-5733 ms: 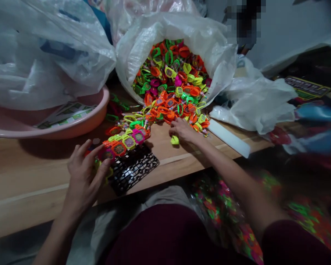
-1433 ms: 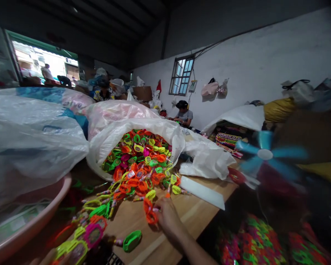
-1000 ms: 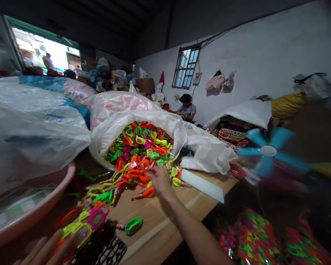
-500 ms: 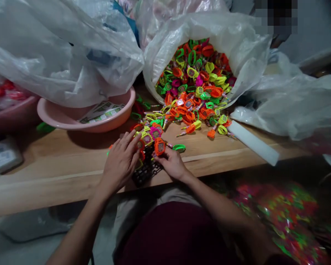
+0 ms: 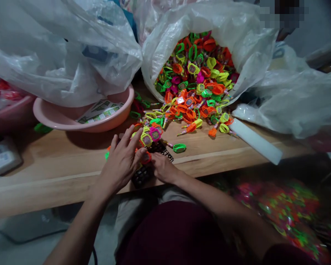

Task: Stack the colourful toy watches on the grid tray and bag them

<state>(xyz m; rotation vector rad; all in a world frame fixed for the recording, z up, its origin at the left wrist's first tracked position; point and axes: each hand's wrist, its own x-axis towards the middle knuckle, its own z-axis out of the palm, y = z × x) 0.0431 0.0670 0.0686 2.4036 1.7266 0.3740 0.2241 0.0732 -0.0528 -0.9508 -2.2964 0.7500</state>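
Note:
My left hand (image 5: 123,156) lies over the left side of a black plastic grid tray (image 5: 143,176), its fingers stretched out and apart. The thumb is close to an orange toy watch (image 5: 146,157). Closed fingers of my right hand (image 5: 164,167) are at that watch, low over the tray; their tips are partly hidden. Beyond my left fingertips, a yellow toy watch (image 5: 146,139) and a pink toy watch (image 5: 155,134) sit face up at the tray's far end. A green toy watch (image 5: 179,148) lies on the wooden table (image 5: 209,156), right of the tray.
A white sack (image 5: 151,70) spills many bright toy watches (image 5: 190,106) onto the table. At left stands a pink basin (image 5: 105,123) with printed sheets (image 5: 100,112) inside. A white bar (image 5: 256,141) lies at right. More colourful items (image 5: 289,206) fill the lower right.
My right hand has carried the orange toy watch left and down toward the tray, beside my left thumb. My left hand has stayed nearly in place, its fingers more spread.

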